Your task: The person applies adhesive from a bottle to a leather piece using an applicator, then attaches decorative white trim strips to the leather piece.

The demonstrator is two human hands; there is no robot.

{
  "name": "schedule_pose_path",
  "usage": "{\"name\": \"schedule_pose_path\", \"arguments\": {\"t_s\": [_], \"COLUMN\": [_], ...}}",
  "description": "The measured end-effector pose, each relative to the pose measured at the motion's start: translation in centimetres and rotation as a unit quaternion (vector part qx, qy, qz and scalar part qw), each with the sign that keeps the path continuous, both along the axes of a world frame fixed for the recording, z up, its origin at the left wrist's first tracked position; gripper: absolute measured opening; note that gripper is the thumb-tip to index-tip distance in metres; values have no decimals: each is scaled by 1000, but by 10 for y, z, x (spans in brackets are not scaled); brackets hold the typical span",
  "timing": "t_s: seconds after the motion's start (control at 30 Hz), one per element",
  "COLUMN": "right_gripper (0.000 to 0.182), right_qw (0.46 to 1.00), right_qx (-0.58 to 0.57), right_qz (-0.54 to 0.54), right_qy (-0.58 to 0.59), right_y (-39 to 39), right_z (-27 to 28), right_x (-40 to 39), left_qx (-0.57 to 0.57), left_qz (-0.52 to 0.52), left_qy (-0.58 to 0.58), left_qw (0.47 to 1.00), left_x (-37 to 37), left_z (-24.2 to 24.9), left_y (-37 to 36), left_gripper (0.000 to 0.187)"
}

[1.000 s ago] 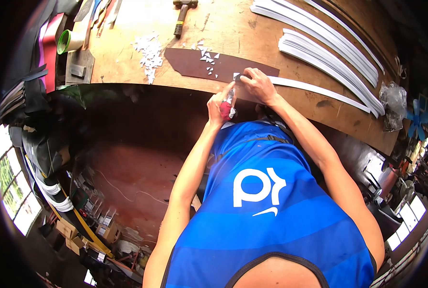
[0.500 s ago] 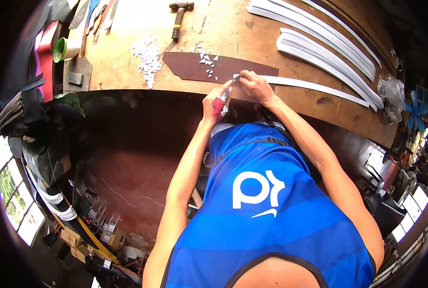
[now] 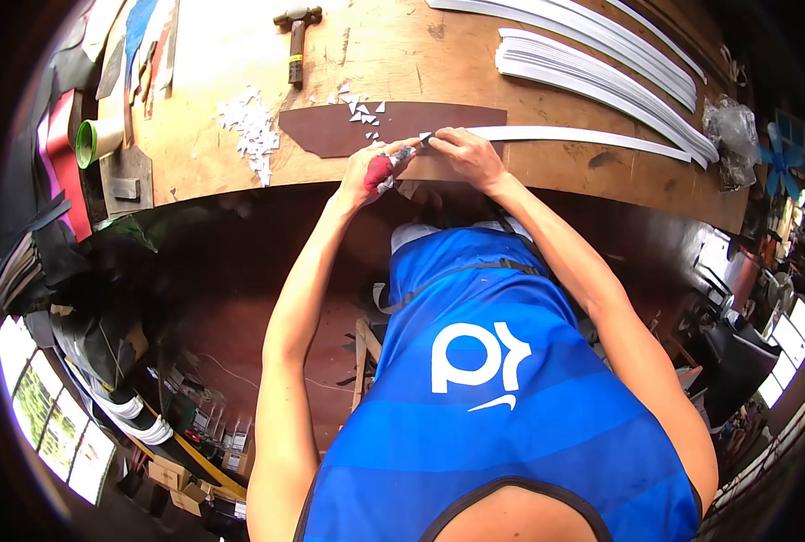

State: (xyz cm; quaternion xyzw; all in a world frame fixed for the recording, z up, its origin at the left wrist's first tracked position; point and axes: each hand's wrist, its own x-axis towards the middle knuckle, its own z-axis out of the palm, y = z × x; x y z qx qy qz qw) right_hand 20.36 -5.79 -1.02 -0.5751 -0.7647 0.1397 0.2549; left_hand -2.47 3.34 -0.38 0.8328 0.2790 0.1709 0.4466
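My right hand [image 3: 468,155] pinches the left end of a long white strip [image 3: 574,135] over a dark brown flat piece [image 3: 330,126]. Close to its left, my left hand [image 3: 373,170] is closed round something silvery, with red and white material at the palm; its exact shape is too small to tell. A small dark tip shows at the strip's end between the hands. Small white triangular scraps [image 3: 362,113] lie on the brown piece, and a larger heap of scraps [image 3: 251,129] lies to its left.
A hammer [image 3: 298,47] lies beyond the brown piece. Stacked white strips [image 3: 601,83] and a clear plastic bag [image 3: 735,135] are at the right. A green-rimmed cup [image 3: 98,142] and a dark block [image 3: 126,188] stand left. The bench's front edge runs below my hands.
My left hand has moved left, a little away from my right hand. The whole view has shifted, so the bench items appear further left.
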Motion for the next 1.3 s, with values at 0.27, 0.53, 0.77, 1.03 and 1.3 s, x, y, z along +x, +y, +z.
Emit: {"name": "schedule_pose_path", "arguments": {"t_s": [0.27,0.53,0.77,1.03,1.3], "right_gripper": [21,22,25,24,22], "right_qw": [1000,1000,1000,1000,1000], "right_qx": [6,-4,-11,-4,4], "right_qz": [-5,-8,-16,-5,-8], "right_qy": [-17,-13,-14,-31,-26], "right_y": [-1,-2,-2,1,2], "right_z": [-3,-3,-1,3,4], "right_x": [-1,-3,-5,-6,-7], "left_qx": [-93,-139,-99,-37,-20], "left_qz": [-16,-38,-48,-67,-91], "left_qy": [-10,26,10,20,103], "left_qw": [995,989,994,997,990], "left_x": [-1,-3,1,4,8], "left_z": [5,5,-6,2,11], "left_y": [5,9,10,15,17], "left_gripper": [39,44,41,36,36]}}
